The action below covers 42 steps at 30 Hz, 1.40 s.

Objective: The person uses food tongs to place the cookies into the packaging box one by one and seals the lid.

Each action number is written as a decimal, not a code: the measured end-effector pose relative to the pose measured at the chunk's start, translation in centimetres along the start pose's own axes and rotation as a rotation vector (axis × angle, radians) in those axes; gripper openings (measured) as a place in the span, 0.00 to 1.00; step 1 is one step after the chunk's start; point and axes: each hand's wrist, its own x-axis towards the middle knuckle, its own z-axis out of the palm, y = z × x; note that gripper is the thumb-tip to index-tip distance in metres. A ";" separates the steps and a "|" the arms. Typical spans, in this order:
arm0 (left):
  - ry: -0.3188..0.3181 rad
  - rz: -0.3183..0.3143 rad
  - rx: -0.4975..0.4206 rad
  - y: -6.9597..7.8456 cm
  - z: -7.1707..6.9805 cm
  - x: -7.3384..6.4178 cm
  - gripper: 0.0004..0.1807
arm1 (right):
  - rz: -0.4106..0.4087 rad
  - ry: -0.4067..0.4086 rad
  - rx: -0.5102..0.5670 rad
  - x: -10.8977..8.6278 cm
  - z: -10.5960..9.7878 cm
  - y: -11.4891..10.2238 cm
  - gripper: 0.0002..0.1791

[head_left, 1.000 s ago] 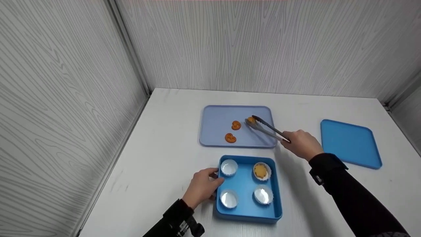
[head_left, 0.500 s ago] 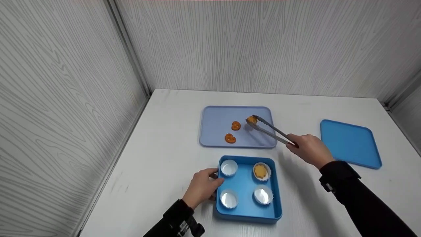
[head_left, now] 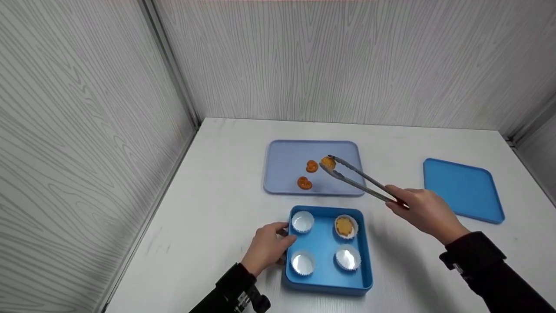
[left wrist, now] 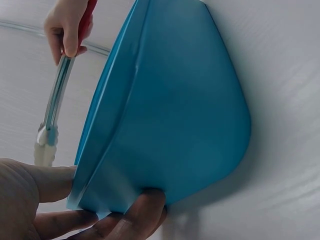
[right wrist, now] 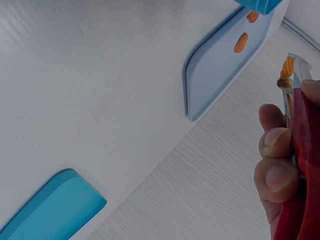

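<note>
My right hand (head_left: 428,213) grips red-handled metal tongs (head_left: 365,184). Between the tong tips is a round golden-brown biscuit (head_left: 328,163), raised above the lilac tray (head_left: 282,167); the right wrist view also shows this biscuit (right wrist: 286,70). Two pretzels (head_left: 312,166) lie on that tray. My left hand (head_left: 267,245) holds the left wall of a blue box (head_left: 323,265), thumb over the rim and fingers against the outside. Inside the box stand several white paper cups (head_left: 302,221). The back right one contains a yellow flower-shaped biscuit (head_left: 344,226).
A flat blue tray (head_left: 462,190) lies at the right of the white table (head_left: 208,195). Pale wood-grain panels (head_left: 304,61) rise behind the table and along its left and right sides. The lilac tray sits just behind the box.
The tongs have lifted the biscuit off the lilac tray. My right hand has drawn back to the right and nearer to me. The left hand and box stay still.
</note>
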 end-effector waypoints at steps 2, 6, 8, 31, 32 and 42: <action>0.000 -0.006 0.001 0.0 0.0 0.0 0.27 | -0.016 0.013 -0.004 -0.6 -0.4 -0.4 0.19; -0.002 0.003 -0.001 0.0 0.1 0.0 0.27 | -0.028 0.013 -0.012 -1.8 -1.2 -1.4 0.23; -0.003 0.013 -0.003 -0.1 0.0 0.0 0.27 | -0.045 0.004 -0.019 -2.4 -1.5 -1.8 0.24; -0.011 0.025 -0.020 -0.2 0.0 0.0 0.26 | -0.142 -0.271 0.089 -3.2 -1.2 -4.7 0.23; -0.010 0.031 -0.015 -0.2 0.0 0.0 0.26 | -0.142 -0.279 0.091 -3.2 -1.1 -4.7 0.23; -0.003 0.034 0.010 -0.2 -0.1 0.0 0.25 | -0.114 -0.343 0.086 -2.6 -0.5 -5.0 0.21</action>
